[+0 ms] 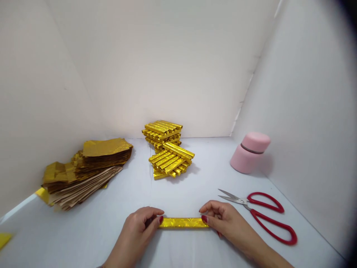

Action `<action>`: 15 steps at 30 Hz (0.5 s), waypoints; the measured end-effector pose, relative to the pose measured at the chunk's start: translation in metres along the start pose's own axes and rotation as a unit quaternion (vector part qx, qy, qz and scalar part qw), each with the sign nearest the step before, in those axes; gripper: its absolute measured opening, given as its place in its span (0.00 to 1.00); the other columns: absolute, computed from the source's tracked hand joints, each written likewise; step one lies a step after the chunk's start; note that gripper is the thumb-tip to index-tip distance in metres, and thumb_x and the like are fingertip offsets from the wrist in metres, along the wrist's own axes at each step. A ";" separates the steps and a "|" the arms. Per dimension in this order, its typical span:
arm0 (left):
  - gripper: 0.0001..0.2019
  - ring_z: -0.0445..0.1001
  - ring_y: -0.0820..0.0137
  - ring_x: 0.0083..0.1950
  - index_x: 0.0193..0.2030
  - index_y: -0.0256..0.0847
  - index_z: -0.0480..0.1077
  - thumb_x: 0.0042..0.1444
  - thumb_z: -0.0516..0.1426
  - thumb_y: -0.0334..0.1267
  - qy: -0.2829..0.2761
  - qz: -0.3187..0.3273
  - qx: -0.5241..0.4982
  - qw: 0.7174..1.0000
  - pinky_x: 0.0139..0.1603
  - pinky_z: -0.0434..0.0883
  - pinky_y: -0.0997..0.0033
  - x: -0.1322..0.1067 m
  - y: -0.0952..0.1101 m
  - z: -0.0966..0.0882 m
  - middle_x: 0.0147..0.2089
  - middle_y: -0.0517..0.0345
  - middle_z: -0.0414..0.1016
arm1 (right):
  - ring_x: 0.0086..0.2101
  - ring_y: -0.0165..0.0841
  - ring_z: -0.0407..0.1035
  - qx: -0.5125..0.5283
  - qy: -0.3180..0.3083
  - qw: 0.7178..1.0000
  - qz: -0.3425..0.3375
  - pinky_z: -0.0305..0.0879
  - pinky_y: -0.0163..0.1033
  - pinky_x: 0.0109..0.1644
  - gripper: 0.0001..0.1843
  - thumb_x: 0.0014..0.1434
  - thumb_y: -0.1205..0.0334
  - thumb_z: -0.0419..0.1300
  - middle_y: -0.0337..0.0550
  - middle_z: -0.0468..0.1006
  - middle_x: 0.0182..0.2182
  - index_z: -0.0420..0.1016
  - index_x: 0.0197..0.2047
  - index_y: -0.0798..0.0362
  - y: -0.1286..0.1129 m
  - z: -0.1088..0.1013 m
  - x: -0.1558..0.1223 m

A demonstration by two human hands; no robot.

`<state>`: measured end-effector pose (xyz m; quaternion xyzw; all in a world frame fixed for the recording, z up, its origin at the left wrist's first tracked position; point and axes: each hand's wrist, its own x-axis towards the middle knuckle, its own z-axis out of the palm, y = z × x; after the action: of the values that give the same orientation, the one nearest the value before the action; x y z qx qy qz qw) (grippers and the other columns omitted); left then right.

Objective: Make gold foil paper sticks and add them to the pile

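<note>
Left hand [135, 234] curls half closed over one end of a gold foil strip [182, 222], and right hand [225, 223] does the same at the other end. The strip lies straight across the white work surface [195, 186], close to the near edge of the view. Each hand seems to pinch its end, though the fingers hide the tips of the strip and any thumb beneath, so how firm the hold is cannot be made out. Both forearms are cut off by the bottom of the frame.

Just right of the right hand lie red-handled scissors [247, 204], blades closed or nearly so. Farther right, a pink lidded jar [249, 152] stands against the white side wall [306, 93]. Ahead sit two stacks of gold foil sticks [170, 160], the nearer one overlapping the farther, their lower layers partly hidden. To the left is a slumped pile of gold foil sheets [106, 149] interleaved with brown paper [86, 188]. A yellow scrap [4, 239] is cut off at the left edge.
</note>
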<state>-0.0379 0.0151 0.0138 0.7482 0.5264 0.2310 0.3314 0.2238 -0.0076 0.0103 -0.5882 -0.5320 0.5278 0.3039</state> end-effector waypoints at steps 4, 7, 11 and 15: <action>0.12 0.74 0.67 0.37 0.40 0.43 0.74 0.59 0.50 0.42 0.012 -0.001 -0.015 1.000 0.38 0.68 0.74 0.000 -0.001 -0.001 0.37 0.59 0.78 | 0.18 0.23 0.55 0.017 -0.001 1.000 -0.015 0.52 0.29 0.20 0.13 0.56 0.53 0.56 0.32 0.65 0.21 0.71 0.34 0.55 -0.003 -0.004 0.000; 0.13 0.74 0.67 0.37 0.40 0.41 0.74 0.59 0.49 0.42 0.021 -0.009 -0.036 0.999 0.38 0.67 0.73 0.001 -0.001 -0.004 0.37 0.58 0.78 | 0.17 0.22 0.54 0.034 0.006 0.999 -0.008 0.51 0.29 0.19 0.15 0.57 0.50 0.54 0.33 0.67 0.21 0.70 0.33 0.55 -0.006 -0.006 -0.001; 0.13 0.72 0.67 0.35 0.41 0.39 0.74 0.59 0.51 0.42 0.030 -0.009 -0.059 0.998 0.36 0.67 0.73 0.002 0.000 -0.009 0.35 0.56 0.77 | 0.16 0.21 0.54 0.029 0.001 1.000 -0.002 0.49 0.29 0.20 0.13 0.56 0.52 0.56 0.30 0.64 0.20 0.70 0.35 0.55 -0.007 -0.007 -0.001; 0.13 0.69 0.68 0.36 0.45 0.41 0.73 0.53 0.58 0.40 -0.014 0.047 -0.073 0.996 0.37 0.67 0.73 0.004 0.001 -0.014 0.38 0.56 0.72 | 0.22 0.24 0.58 -0.005 -0.062 0.997 -0.039 0.53 0.30 0.25 0.17 0.47 0.63 0.64 0.31 0.65 0.23 0.71 0.43 0.54 -0.008 -0.010 -0.001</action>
<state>-0.0457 0.0219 0.0237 0.7491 0.4673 0.2736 0.3816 0.2315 -0.0049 0.0205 -0.5342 -0.5751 0.5486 0.2881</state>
